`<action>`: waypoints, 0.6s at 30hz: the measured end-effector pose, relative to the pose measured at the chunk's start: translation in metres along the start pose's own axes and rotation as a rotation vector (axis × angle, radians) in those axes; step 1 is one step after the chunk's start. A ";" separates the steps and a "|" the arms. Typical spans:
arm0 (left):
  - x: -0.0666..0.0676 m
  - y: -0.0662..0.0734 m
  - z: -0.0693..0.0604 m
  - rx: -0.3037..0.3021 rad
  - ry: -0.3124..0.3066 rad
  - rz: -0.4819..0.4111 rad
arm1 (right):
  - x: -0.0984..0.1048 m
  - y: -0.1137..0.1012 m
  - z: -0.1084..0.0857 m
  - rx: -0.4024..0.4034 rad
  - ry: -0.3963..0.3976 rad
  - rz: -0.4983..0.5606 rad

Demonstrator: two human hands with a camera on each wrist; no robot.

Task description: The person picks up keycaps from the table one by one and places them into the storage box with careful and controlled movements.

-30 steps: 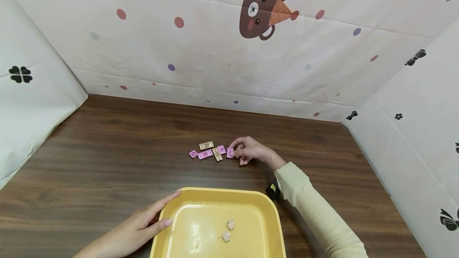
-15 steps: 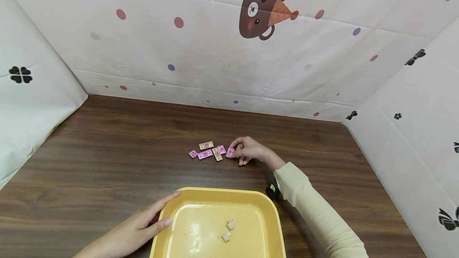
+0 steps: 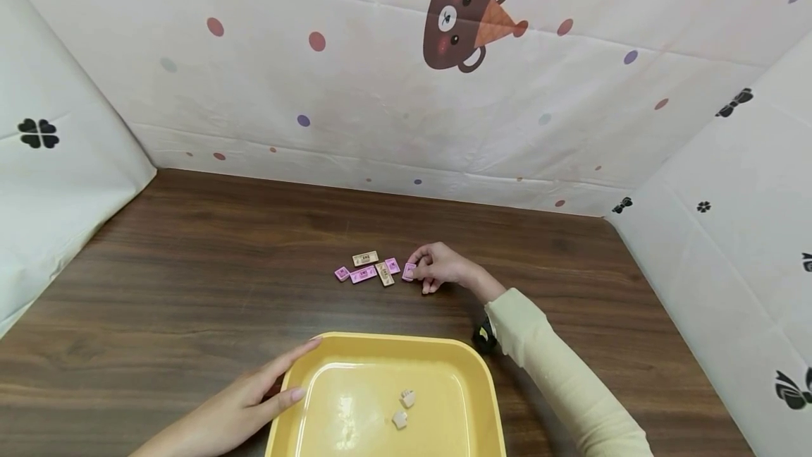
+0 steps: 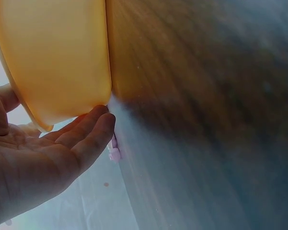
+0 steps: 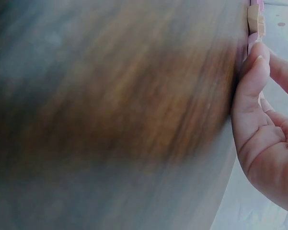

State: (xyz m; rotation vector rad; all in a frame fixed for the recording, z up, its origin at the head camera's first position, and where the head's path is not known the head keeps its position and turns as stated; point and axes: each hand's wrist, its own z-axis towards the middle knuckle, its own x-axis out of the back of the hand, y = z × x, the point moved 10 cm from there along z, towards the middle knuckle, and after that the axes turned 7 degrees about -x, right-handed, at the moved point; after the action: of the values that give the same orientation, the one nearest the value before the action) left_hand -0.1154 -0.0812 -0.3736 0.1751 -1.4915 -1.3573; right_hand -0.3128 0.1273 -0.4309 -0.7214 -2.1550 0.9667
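In the head view my right hand (image 3: 439, 266) pinches a small pink printed tile (image 3: 409, 271) between thumb and index finger, low over the wood table. To its left lie several flat printed tiles, among them a long pink tile (image 3: 364, 274), a small pink one (image 3: 342, 273) and two tan tiles (image 3: 365, 258). My left hand (image 3: 254, 398) holds the left corner of a yellow tray (image 3: 393, 343), thumb over the rim and fingers outside. In the left wrist view those fingers lie against the tray's outer wall (image 4: 57, 57). The held tile is mostly hidden in the right wrist view.
Two small cream pieces (image 3: 403, 409) lie in the tray. A black object with a yellow mark (image 3: 485, 337) sits by the right wrist, partly under the sleeve. White patterned sheets (image 3: 361, 90) wall the table at the back and sides.
The pink tile in my right hand has turned slightly and shifted a little to the right. My left hand and the tray stay where they were.
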 end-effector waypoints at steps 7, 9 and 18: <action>0.000 0.000 0.000 -0.008 0.003 -0.005 | 0.005 0.001 -0.002 0.027 0.012 0.028; 0.000 0.000 0.000 -0.012 0.007 0.002 | 0.007 0.000 -0.003 0.038 0.017 0.039; 0.001 0.001 0.000 -0.018 0.011 0.015 | 0.011 -0.008 -0.012 0.085 0.037 0.094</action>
State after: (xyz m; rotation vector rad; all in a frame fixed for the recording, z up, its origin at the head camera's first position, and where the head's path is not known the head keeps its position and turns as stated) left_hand -0.1154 -0.0813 -0.3717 0.1593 -1.4678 -1.3551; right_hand -0.3124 0.1357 -0.4149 -0.7992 -2.0502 1.0784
